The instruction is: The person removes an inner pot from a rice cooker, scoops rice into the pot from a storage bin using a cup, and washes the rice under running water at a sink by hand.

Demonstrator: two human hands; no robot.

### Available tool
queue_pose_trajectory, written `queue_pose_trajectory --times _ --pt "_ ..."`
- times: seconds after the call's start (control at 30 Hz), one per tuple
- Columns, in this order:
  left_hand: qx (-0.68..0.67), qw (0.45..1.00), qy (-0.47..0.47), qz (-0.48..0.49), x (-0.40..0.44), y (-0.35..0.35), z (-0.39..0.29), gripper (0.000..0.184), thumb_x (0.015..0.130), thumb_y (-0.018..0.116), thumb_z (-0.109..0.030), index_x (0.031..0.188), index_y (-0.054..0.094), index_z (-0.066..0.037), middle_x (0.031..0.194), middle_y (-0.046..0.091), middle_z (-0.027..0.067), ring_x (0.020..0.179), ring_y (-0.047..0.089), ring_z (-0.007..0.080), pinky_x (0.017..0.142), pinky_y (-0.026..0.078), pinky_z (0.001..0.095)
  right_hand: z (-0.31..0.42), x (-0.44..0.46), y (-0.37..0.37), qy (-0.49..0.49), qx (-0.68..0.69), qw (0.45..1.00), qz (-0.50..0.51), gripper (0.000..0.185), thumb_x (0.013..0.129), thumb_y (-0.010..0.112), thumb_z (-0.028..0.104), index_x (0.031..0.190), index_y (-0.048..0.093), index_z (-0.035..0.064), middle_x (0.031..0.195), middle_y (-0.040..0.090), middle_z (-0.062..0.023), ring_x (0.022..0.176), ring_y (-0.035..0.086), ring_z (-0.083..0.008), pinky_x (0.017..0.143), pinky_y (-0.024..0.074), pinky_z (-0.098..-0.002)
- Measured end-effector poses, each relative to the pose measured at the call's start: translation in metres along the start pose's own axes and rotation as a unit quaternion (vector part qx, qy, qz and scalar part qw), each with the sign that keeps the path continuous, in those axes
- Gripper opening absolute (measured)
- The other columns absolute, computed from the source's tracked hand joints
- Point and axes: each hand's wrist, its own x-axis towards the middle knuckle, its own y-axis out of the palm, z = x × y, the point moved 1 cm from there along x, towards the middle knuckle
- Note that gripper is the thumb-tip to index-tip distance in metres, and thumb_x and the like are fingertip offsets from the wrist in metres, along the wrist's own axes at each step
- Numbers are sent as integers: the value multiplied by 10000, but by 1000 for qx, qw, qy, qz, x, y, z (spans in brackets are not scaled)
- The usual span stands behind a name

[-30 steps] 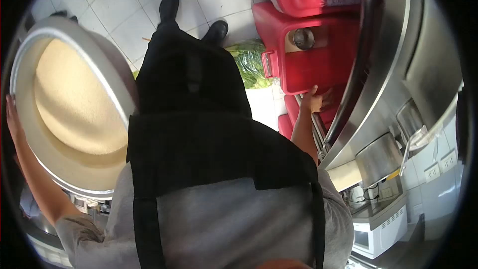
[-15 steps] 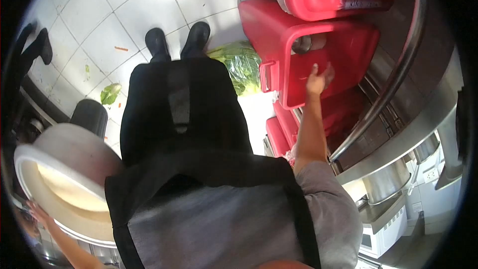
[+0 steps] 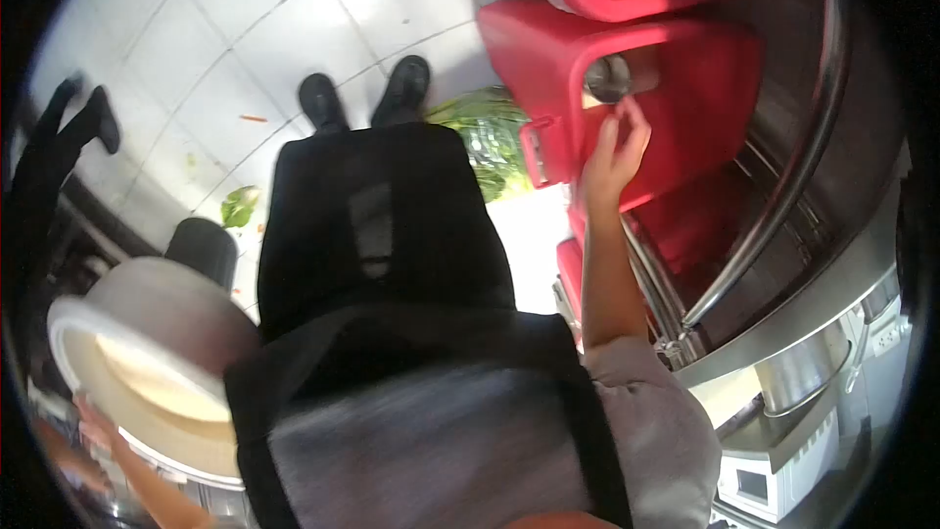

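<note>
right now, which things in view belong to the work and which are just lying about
Likely in the work:
large pot, left hand at its rim
red bin
metal cup inside it, right hand close by

Likely lying about:
bagged greens
loose leaf
orange scrap

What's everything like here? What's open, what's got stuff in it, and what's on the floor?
Big pot: uncovered, pale stuff inside
Red bin: open
Metal cup: inside the red bin
Leafy greens: in clear plastic
Loose leaf: lying on the floor
Left hand: at the pot's rim
Right hand: open, near the cup, touch unclear
</note>
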Motion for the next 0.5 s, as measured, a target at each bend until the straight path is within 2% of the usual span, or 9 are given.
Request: queue_pose_trajectory --times 0.03,0.07,0.1,0.13,0.17,0.23,0.3,0.37,0.5 --pt "308 925 -217 53 3 1 6 545 928 356 -210 1422 172 -72 1502 91 83 1379 92 241 1113 138 387 25 -25 -1 -32 20 997 60 209 848 548 72 1033 521 -22 1035 522 -142 904 527 -236 830 418 -347" --pt "576 710 -394 89 0 3 9 588 919 371 -234 1421 147 -29 1500 99 95 1375 108 259 1122 96 389 75 -46 6 2 104 985 137 180 833 574 86 994 548 8 931 538 -106 810 533 -177 734 443 -316" --pt "731 616 -294 -14 4 2 6 553 924 403 -237 1397 209 -28 1462 186 100 1344 179 235 1104 142 360 125 -67 13 47 180 961 206 151 819 599 99 954 575 38 828 553 -70 717 539 -118 638 468 -284" --pt "844 494 -174 -113 8 -3 4 519 928 434 -240 1374 271 -28 1424 272 104 1313 251 211 1085 187 330 159 -88 22 165 264 854 417 173 805 639 135 949 611 42 827 592 -78 786 566 -116 660 472 -275" --pt "911 353 -43 -208 11 -5 6 487 933 466 -243 1350 333 -27 1387 359 109 1282 323 187 1067 233 301 211 -82 25 114 300 763 562 255 803 656 219 976 626 34 875 616 -118 833 595 -182 714 476 -304" --pt "937 299 -40 -178 14 -9 64 385 929 498 -317 1194 491 -38 1120 539 32 1019 492 124 902 365 247 259 -116 58 -1 366 590 720 507 862 510 474 1052 612 16 1009 612 -196 957 582 -314 833 451 -354" --pt "970 180 -86 -139 6 -1 152 446 903 497 -442 1063 569 -31 954 569 2 877 511 108 787 392 238 300 -145 77 -45 386 490 780 599 869 451 550 1041 615 0 1033 610 -204 967 581 -311 842 447 -354" --pt "975 166 -104 -106 31 -2 151 422 904 489 -451 960 582 -44 832 561 -16 776 504 102 710 403 245 323 -149 82 -87 378 501 774 620 865 445 572 1033 617 0 969 623 -192 920 594 -278 809 453 -349" --pt "999 -28 -19 15 46 15 209 454 867 493 -514 972 552 -76 771 559 82 716 524 181 683 420 323 341 -148 46 46 435 474 764 442 928 459 426 931 599 7 752 551 0 724 515 -111 658 429 -297"
